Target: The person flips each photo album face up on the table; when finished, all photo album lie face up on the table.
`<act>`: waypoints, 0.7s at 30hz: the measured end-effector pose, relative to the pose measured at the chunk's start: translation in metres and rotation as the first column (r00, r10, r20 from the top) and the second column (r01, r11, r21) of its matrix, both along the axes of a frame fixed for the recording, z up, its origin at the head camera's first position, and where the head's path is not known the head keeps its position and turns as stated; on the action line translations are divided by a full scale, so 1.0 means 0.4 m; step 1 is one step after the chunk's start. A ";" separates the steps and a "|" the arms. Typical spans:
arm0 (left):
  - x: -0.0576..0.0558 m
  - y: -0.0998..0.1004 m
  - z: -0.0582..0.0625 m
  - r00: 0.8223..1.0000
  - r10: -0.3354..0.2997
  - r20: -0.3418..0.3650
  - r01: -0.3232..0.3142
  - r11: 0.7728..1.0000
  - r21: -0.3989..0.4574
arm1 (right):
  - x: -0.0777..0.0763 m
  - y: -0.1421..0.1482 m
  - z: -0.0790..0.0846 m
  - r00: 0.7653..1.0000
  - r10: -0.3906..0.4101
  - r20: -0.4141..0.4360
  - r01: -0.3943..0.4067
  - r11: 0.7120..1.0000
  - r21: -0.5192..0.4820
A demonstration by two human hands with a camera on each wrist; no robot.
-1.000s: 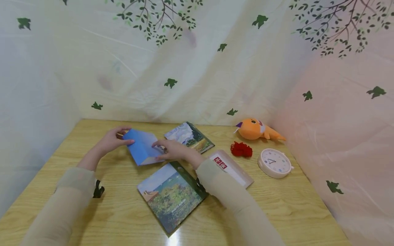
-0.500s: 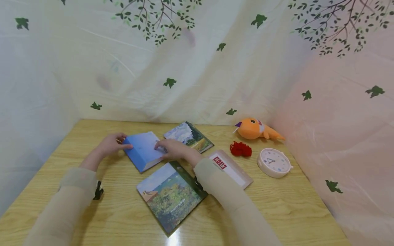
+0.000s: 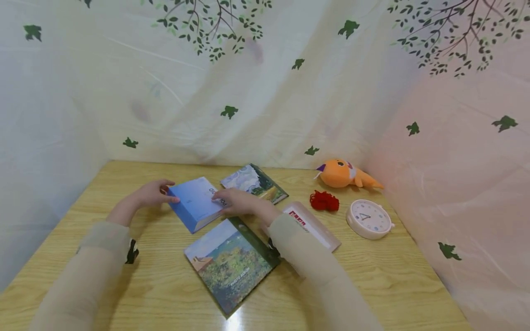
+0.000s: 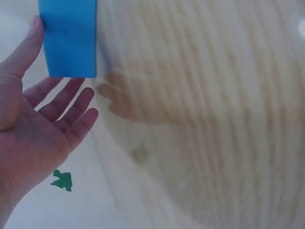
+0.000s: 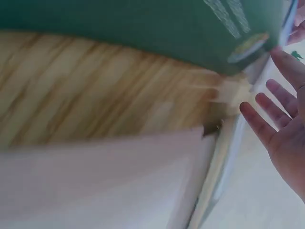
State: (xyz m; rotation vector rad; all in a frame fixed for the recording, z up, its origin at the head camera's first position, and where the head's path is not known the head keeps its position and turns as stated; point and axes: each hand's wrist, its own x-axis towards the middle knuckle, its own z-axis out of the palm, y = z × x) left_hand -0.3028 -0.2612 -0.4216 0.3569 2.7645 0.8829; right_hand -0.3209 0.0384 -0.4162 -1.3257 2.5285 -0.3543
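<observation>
Far left of ctr on wood-grain table [image 3: 165, 289]: thick blue book [image 3: 196, 198], lying approx. flat, spine facing near-left, dk lettering on cover partly hid by right hand [image 3: 242, 202]. Left hand [image 3: 151, 194] at book's left end: thumb one side, fingertips tucked behind the edge, i.e. pinching it; left wrist cam shows ring & little fingers loosely bent. Right hand at book's right end: thumb on cover, fingers straight & spread per right wrist cam, i.e. touching only.

Near side, ctr: photo album [image 3: 238, 264], flat, set at an angle, garden-type cover w/ dk green strip; far corner just beside book. Far ctr: landscape album [image 3: 244, 177], partly hid by right hand. R of ctr: notebook [image 3: 316, 227], tan/white w/ red label, partly behind right sleeve [image 3: 319, 271]. Far right: orange plush toy [image 3: 341, 174], lying; red yarn bundle [image 3: 325, 201] nearer; rd. pale clock [image 3: 370, 218] nearest of the 3, face up.
</observation>
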 end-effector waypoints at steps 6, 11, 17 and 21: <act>-0.013 0.047 0.045 0.999 0.013 -0.037 -0.014 1.000 -0.015 | 0.012 0.052 0.048 0.998 -0.052 0.035 0.054 0.997 -0.059; -0.028 0.113 0.084 0.992 0.026 -0.121 -0.034 0.997 -0.066 | 0.009 0.097 0.079 0.998 -0.067 0.012 0.068 0.993 -0.097; -0.044 0.193 0.115 0.984 -0.003 -0.180 -0.007 0.998 -0.055 | 0.008 0.164 0.114 0.996 -0.088 -0.005 0.086 0.983 -0.160; -0.049 0.246 0.125 0.981 -0.015 -0.195 0.015 1.000 -0.001 | 0.007 0.213 0.124 0.994 -0.109 0.004 0.107 0.969 -0.221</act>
